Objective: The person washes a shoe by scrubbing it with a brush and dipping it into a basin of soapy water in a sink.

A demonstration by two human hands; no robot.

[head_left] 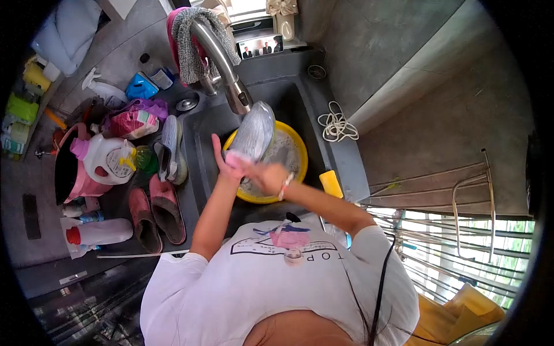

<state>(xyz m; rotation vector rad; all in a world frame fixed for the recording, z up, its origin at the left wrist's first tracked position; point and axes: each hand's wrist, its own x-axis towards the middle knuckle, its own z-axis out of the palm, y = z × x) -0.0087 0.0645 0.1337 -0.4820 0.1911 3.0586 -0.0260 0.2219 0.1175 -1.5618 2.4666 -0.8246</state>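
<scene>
A grey shoe (255,134) is held up at a tilt over the yellow basin (303,153), just below the faucet head. My left hand (229,166) grips its lower end, with one finger stretched upward beside it. Close against that same end is my right hand (271,177), smeared by motion, a band on its wrist. Its fingers are too blurred to show whether they hold anything. Cloudy, sudsy water (285,144) fills the basin, and a grey shape in it is unclear.
The basin stands in a dark sink (199,132) under a metal faucet (216,49). Leftward are another grey shoe (169,147), pink slippers (153,216), a detergent jug (109,158) and a pink bucket (72,167). A yellow sponge (331,184) and white cord (337,123) lie on the right.
</scene>
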